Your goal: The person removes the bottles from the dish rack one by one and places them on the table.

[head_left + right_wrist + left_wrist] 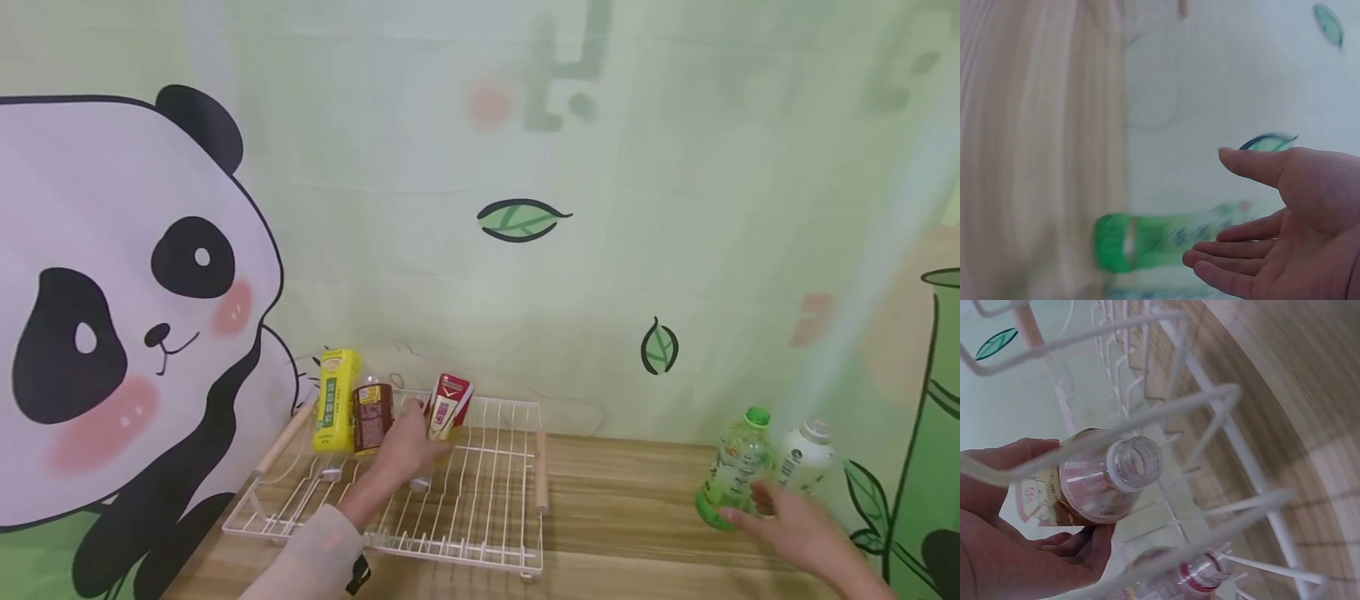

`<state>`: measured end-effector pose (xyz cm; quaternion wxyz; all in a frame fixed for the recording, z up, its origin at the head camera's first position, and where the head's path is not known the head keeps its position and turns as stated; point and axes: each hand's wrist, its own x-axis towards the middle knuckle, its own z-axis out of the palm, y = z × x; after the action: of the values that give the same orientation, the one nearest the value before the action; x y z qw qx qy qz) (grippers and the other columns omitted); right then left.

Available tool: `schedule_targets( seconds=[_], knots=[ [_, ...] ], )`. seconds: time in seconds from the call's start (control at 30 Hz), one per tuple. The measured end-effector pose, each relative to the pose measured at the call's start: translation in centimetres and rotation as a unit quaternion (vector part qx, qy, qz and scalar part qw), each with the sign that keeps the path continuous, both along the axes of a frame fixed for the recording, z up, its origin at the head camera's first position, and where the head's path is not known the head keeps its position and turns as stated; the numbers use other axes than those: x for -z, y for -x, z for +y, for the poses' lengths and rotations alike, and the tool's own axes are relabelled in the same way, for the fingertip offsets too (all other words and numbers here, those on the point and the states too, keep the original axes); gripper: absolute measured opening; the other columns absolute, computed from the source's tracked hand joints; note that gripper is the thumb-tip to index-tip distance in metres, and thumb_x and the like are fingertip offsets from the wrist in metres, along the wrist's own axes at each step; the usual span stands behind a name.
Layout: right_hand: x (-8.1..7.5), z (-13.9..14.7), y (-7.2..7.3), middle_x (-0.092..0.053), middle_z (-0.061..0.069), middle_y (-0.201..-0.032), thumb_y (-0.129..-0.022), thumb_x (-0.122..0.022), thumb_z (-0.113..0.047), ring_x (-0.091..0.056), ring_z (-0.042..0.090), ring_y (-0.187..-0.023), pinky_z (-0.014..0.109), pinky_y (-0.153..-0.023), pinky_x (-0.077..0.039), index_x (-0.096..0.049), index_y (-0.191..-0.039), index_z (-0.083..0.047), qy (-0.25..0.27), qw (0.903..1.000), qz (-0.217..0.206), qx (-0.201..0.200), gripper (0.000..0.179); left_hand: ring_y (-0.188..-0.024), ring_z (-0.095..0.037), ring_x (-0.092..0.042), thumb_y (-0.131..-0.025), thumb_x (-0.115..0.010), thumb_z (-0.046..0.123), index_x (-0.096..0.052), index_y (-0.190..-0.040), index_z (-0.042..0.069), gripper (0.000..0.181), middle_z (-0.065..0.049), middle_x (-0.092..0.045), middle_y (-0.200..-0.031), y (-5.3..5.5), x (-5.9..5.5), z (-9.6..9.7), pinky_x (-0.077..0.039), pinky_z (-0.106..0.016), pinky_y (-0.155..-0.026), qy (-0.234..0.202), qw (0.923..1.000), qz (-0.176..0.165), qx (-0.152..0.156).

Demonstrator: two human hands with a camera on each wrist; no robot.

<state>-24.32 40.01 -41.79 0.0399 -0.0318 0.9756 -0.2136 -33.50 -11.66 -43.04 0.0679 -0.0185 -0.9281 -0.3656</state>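
My left hand (408,446) grips a bottle with a red and cream label (447,408) over the wire dish rack (480,546). In the left wrist view, fingers and thumb wrap this clear bottle (1094,478), its uncapped neck turned toward the camera. Beside it in the rack lean a brown-labelled bottle (372,417) and a yellow bottle (336,400). Over on the right, my right hand (795,525) is at a green bottle (738,467), thumb and fingers spread apart. The right wrist view shows that palm (1310,231) holding nothing, fingers overlapping the green bottle (1166,240).
A white bottle (806,458) stands just behind the green one, partly hidden by my right hand. The rack has wooden handles (542,471) at its sides and rests on a wood-grain table (622,492). Behind hangs a pale green cloth (420,275) printed with a panda.
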Motion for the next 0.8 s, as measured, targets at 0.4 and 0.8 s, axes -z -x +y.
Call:
schedule_targets(
  seconds=[0.4, 0.8],
  knots=[
    [-5.7, -7.8, -0.4, -0.057, 0.036, -0.141, -0.091, -0.083, -0.046, -0.058, 0.054, -0.125, 0.066, -0.096, -0.053, -0.050, -0.145, 0.012, -0.015, 0.9805, 0.172, -0.093, 0.086, -0.107, -0.030, -0.065, -0.082, -0.094, 0.022, -0.055, -0.143, -0.005, 0.077, -0.017, -0.063, -0.127, -2.1, -3.1, 3.0, -0.061, -0.046, -0.090, 0.001, 0.9903, 0.105, 0.091],
    [-6.6, -15.5, 1.1, -0.054, 0.023, -0.150, -0.086, -0.090, -0.033, -0.053, 0.044, -0.137, 0.060, -0.108, -0.050, -0.049, -0.152, 0.003, -0.045, 0.9414, 0.269, -0.199, 0.086, -0.116, -0.028, -0.060, -0.080, -0.096, 0.021, -0.060, -0.142, 0.005, 0.073, -0.011, -0.063, -0.132, -4.0, -4.9, 5.2, -0.058, -0.044, -0.095, 0.075, 0.9721, 0.145, 0.169]
  ],
)
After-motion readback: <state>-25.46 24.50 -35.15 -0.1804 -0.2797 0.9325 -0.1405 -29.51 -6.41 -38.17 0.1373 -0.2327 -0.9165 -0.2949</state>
